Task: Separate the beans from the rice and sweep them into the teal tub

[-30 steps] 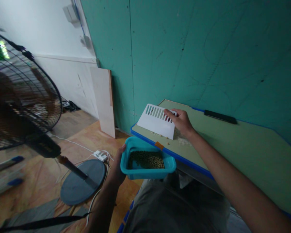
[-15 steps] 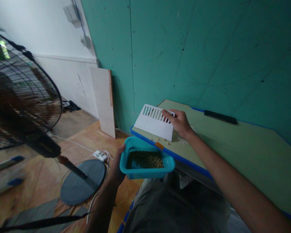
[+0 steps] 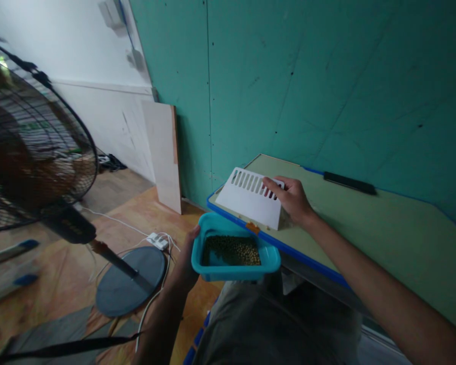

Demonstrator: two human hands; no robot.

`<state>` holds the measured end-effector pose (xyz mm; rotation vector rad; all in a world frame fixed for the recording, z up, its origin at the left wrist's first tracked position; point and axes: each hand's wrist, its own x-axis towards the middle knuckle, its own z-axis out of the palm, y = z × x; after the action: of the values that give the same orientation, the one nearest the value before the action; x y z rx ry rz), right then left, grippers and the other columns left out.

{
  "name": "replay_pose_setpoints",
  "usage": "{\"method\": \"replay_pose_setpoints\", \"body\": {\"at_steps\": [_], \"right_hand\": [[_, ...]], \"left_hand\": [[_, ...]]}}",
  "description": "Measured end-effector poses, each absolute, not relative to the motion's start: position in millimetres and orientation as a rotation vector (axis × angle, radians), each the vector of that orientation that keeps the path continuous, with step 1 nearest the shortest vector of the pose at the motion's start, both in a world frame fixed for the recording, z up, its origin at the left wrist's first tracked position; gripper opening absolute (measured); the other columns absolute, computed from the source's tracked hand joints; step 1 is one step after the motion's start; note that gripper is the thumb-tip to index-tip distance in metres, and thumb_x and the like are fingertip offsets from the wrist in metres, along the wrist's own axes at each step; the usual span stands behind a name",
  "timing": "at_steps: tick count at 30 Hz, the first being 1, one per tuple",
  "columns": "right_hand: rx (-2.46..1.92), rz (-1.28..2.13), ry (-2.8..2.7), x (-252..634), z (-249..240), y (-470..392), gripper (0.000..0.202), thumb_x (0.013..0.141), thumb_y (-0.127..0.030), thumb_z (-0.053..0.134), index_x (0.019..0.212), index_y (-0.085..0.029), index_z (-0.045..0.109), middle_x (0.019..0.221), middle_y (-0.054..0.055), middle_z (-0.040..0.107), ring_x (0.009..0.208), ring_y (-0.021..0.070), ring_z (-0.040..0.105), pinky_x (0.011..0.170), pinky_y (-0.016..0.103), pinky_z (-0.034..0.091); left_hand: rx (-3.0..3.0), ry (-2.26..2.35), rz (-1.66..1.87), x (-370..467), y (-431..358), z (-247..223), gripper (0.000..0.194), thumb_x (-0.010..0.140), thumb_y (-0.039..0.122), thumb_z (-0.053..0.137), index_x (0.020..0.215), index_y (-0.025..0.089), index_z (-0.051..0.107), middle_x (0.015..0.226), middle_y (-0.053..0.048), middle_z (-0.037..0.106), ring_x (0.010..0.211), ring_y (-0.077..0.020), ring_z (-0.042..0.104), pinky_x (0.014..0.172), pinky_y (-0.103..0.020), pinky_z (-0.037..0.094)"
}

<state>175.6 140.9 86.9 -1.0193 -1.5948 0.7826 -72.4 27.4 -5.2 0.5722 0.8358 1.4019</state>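
Observation:
With my left hand point(image 3: 186, 263) I grip the left end of a turquoise plastic basin point(image 3: 235, 274), its thumb on the rim. Dark green beans point(image 3: 224, 248) and pale tan beans point(image 3: 250, 252) lie inside it. The basin is held just below the blue-edged corner of a pale green table point(image 3: 383, 238). My right hand point(image 3: 292, 197) is closed on the slotted top of a white plastic scraper point(image 3: 249, 203). The scraper leans over the tabletop, its straight lower edge close to the table's edge and an orange clip point(image 3: 253, 227). A few small pale bits lie by that edge.
A black bar point(image 3: 349, 183) lies along the table's far side, against the green wall point(image 3: 269, 76). At left stands a fan point(image 3: 38, 142) on a round base point(image 3: 131, 281), near a white power strip point(image 3: 157, 241) with cables. A pale board point(image 3: 162, 157) leans on the wall.
My right hand has drawn the scraper toward me and slightly right, so its lower edge is nearer the table's edge and covers most of the pale bits. The basin stays in my left hand.

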Motion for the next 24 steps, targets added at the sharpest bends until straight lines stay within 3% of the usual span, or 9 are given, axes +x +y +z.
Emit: {"method": "replay_pose_setpoints", "body": {"at_steps": [3, 8, 18, 24], "right_hand": [[-1.058, 0.686, -1.568, 182, 87, 131, 0.043, 0.084, -0.057, 0.072, 0.067, -0.018, 0.067, 0.063, 0.002, 0.064, 0.056, 0.0131, 0.054, 0.052, 0.026, 0.038], [-1.045, 0.648, -1.591, 173, 92, 119, 0.041, 0.086, -0.057, 0.069, 0.07, -0.019, 0.067, 0.064, 0.002, 0.065, 0.057, 0.0139, 0.056, 0.052, 0.027, 0.04], [-1.009, 0.625, -1.577, 174, 96, 124, 0.04, 0.089, -0.056, 0.067, 0.074, -0.019, 0.067, 0.066, 0.002, 0.064, 0.059, 0.0147, 0.056, 0.054, 0.028, 0.042], [-1.093, 0.235, -1.448, 199, 109, 138, 0.042, 0.091, -0.058, 0.061, 0.071, -0.021, 0.064, 0.065, 0.004, 0.063, 0.06, 0.0164, 0.055, 0.057, 0.031, 0.042]], "left_hand": [[0.515, 0.81, 1.377, -63, 26, -9, 0.034, 0.077, 0.053, 0.077, 0.082, 0.02, 0.078, 0.073, -0.002, 0.081, 0.088, -0.0286, 0.077, 0.087, -0.036, 0.057], [0.512, 0.857, 1.354, -55, 26, -8, 0.039, 0.081, 0.055, 0.072, 0.093, 0.018, 0.079, 0.082, -0.004, 0.083, 0.093, -0.0293, 0.077, 0.088, -0.037, 0.056], [0.532, 0.844, 1.361, -63, 26, -6, 0.04, 0.08, 0.055, 0.073, 0.097, 0.019, 0.079, 0.089, -0.004, 0.084, 0.1, -0.0313, 0.076, 0.09, -0.04, 0.057], [0.512, 0.847, 1.368, -65, 27, -9, 0.043, 0.08, 0.053, 0.073, 0.103, 0.017, 0.078, 0.091, -0.005, 0.084, 0.098, -0.0301, 0.077, 0.09, -0.038, 0.057]]}}
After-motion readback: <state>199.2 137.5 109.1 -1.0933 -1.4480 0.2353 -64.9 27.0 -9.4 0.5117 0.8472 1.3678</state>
